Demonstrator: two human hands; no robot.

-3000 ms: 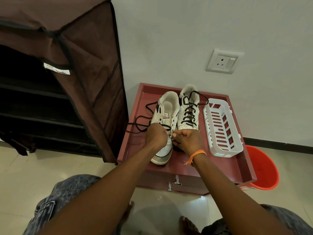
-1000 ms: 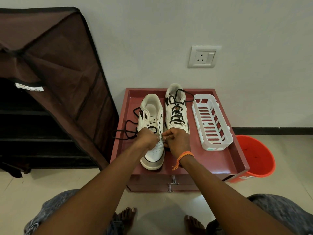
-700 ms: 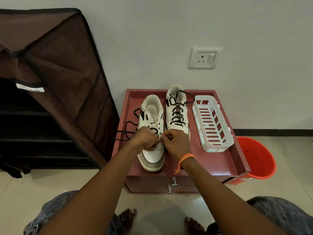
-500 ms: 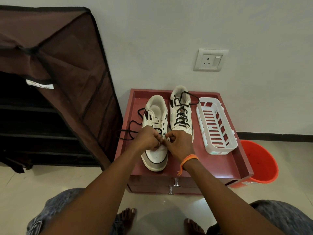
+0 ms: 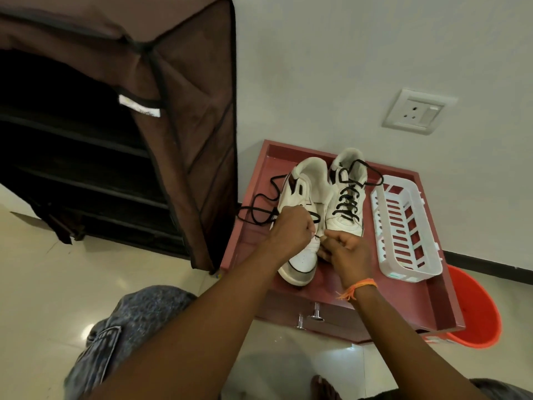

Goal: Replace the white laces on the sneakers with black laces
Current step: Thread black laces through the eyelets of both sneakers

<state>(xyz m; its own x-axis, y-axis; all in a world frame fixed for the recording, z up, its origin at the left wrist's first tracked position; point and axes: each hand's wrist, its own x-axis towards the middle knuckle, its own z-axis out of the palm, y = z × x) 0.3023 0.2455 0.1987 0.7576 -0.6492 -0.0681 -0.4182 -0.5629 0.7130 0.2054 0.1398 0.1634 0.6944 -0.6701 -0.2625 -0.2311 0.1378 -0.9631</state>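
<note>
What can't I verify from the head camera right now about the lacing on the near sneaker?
- Lower eyelets of the left sneaker: covered by the left hand and right hand.
- The black lace where the hands hold it: hidden under curled fingers; its threading there is unreadable.
- Any white laces: none visible; the white basket shows none.
- Orange bucket: partly behind the red table.
</note>
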